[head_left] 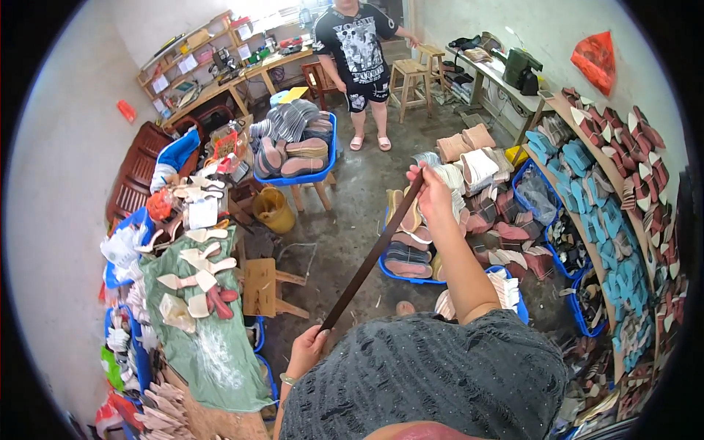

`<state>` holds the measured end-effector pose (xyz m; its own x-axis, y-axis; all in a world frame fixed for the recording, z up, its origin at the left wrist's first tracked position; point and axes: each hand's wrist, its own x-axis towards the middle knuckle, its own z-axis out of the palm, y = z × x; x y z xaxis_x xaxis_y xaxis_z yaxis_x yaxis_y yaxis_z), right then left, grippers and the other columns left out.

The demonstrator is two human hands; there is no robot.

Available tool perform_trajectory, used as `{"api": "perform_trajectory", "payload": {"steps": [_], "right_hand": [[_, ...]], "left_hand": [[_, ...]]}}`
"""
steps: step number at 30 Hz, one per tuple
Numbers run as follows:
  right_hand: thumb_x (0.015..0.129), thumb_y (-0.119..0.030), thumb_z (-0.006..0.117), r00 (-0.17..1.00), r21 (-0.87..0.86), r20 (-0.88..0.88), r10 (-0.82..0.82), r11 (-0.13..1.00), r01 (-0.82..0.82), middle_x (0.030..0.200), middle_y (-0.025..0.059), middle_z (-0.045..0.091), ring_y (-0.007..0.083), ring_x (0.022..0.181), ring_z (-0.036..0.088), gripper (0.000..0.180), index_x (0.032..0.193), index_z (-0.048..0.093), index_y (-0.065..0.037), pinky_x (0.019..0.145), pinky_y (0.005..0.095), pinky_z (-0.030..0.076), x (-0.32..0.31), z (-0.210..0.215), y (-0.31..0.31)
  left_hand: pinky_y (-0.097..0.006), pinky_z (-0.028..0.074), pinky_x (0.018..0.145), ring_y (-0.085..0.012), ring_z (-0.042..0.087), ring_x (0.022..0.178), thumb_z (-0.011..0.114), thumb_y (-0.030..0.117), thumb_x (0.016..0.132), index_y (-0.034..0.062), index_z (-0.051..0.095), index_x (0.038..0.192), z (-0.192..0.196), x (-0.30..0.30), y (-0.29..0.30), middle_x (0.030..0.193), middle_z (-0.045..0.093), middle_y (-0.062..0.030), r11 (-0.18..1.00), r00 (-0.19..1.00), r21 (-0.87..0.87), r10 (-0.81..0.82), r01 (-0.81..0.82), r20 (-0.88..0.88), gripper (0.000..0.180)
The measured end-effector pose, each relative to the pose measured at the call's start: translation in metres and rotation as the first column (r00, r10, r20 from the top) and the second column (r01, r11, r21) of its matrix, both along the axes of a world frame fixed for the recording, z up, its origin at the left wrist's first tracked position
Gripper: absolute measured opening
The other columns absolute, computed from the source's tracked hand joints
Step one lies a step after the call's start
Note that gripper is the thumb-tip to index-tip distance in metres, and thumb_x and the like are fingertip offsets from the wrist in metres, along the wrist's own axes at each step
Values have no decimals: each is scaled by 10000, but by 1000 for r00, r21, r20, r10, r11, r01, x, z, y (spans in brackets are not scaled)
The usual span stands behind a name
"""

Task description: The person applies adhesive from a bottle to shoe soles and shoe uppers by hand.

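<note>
A long dark brown strip [372, 255], flat and narrow, stretches on a slant in front of me. Its lower end is pinched in my left hand [306, 350], close to my body. My right hand [434, 195] is raised farther out and closed around the upper end. The strip looks straight between the two hands. Below my right arm is a blue basket [411, 279] of stacked shoe soles. Whether the strip is leather or another material I cannot tell.
A green cloth [165, 293] with shoe parts covers the table at left. Near it are a wooden stool [259, 287], a yellow bucket [274, 213] and a blue crate [330, 158] of soles. Another person [358, 51] stands ahead. Racks of blue shoe pieces [609, 235] line the right.
</note>
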<state>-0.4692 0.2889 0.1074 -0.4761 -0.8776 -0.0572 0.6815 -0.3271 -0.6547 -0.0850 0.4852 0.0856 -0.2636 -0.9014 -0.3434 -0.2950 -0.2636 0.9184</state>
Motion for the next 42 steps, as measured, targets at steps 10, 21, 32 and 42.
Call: {"api": "perform_trajectory", "payload": {"steps": [10,21,32,42], "right_hand": [[909,-180,477,996,-49,89,-2,999,6,1008,134,622,200,835,613,228,1085,535,-48,706,288,469,-69,-3,-20],[904,-261,499,914,-25,405,29,999,-21,592,-3,434,91,438,332,193,984,539,-90,373,228,214,-124,-44,-68],[837,-420,568,856,68,477,-199,979,190,466,-63,213,70,366,201,326,803,544,-97,355,230,149,-234,-94,-45],[862,-424,525,823,107,496,-276,960,258,470,-59,220,70,370,196,350,725,557,-103,345,228,159,-265,-131,-24]], "left_hand": [[-189,336,466,-30,422,506,543,149,881,21,607,925,-7,-45,-31,598,511,43,990,990,45,132,-135,55,150],[-202,304,467,-27,375,532,537,192,899,25,544,773,13,-119,-62,589,476,55,977,982,-94,191,-189,7,209],[-307,328,444,-221,386,458,664,106,748,-5,478,639,37,-165,-89,545,413,-119,825,954,-529,-39,199,298,243],[-324,269,416,-222,312,429,659,74,742,-6,368,566,40,-172,-97,514,324,-112,789,919,-523,-127,321,373,350]]}}
